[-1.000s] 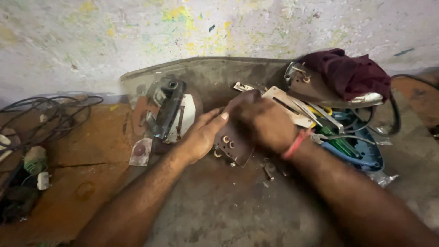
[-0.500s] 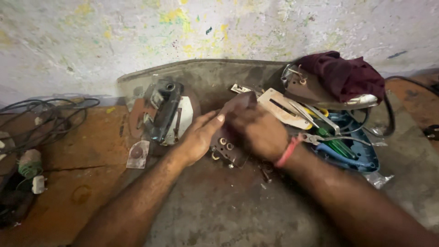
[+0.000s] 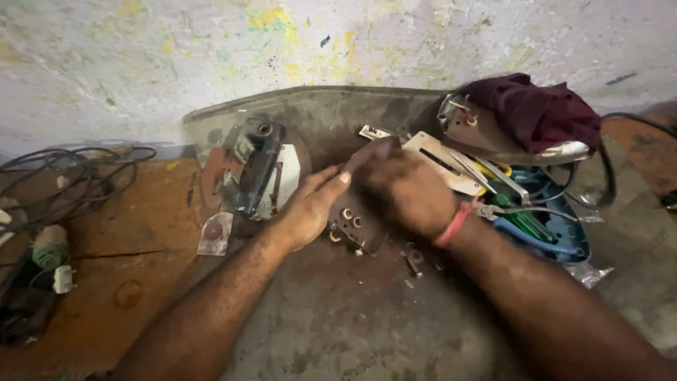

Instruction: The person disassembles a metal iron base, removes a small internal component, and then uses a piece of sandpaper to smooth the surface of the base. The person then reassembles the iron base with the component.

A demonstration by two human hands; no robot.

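Dark metal plate (image 3: 358,224) with round studs on its face sits at the middle of the bench (image 3: 338,324), held between both hands. Left hand (image 3: 310,208) is curled narrow, its fingers pressed to the plate's left edge with the thumb stretched along the top. Right hand (image 3: 405,187) is closed over the plate's far right part; a pink band (image 3: 455,224) circles that wrist. How the right fingertips sit under the palm cannot be told.

Just left of the hands stands one dark appliance body (image 3: 257,176) on a grey sheet (image 3: 317,120) leaning against the wall. To the right, one blue shell (image 3: 557,236) holds a green-handled screwdriver (image 3: 525,222) and wires. One maroon cloth (image 3: 536,113) lies over a metal soleplate (image 3: 486,137) at far right. Black cables (image 3: 70,176) coil at far left.
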